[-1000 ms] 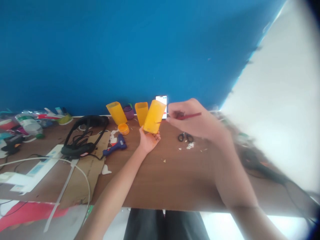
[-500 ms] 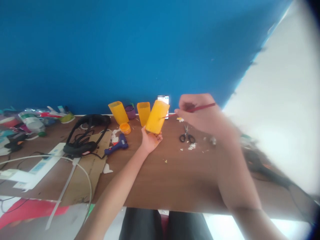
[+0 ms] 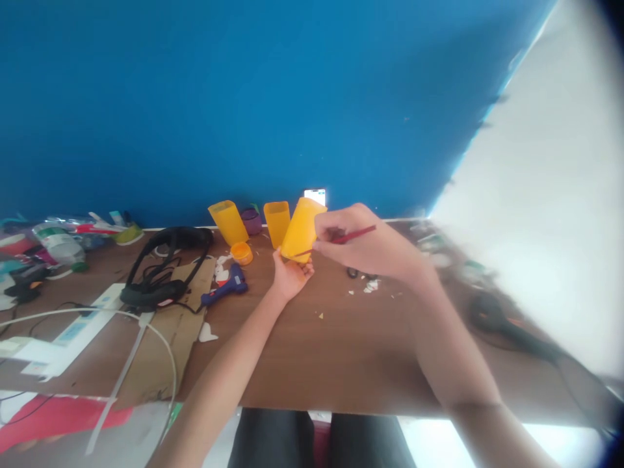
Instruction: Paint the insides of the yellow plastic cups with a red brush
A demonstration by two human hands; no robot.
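My left hand [image 3: 291, 275] grips a yellow-orange cup [image 3: 301, 229] from below, tilted and raised above the wooden table [image 3: 312, 351]. My right hand [image 3: 368, 247] pinches a thin red paintbrush [image 3: 351, 235], whose tip touches the lower side of the held cup. Two more yellow cups [image 3: 227, 221] stand behind, by the blue wall, with a small orange paint pot [image 3: 241, 252] near them.
A blue glue gun [image 3: 225, 286], black headset with cables [image 3: 163, 266], cardboard sheet [image 3: 160, 344] and white cord lie to the left. A phone [image 3: 315, 194] leans on the wall. Scissors [image 3: 358, 273] and paper scraps sit under my right hand. Clutter fills the far left.
My right hand has swung back left and down from its raised position, bringing the brush tip onto the lower part of the cup. The left hand holds the cup almost still.
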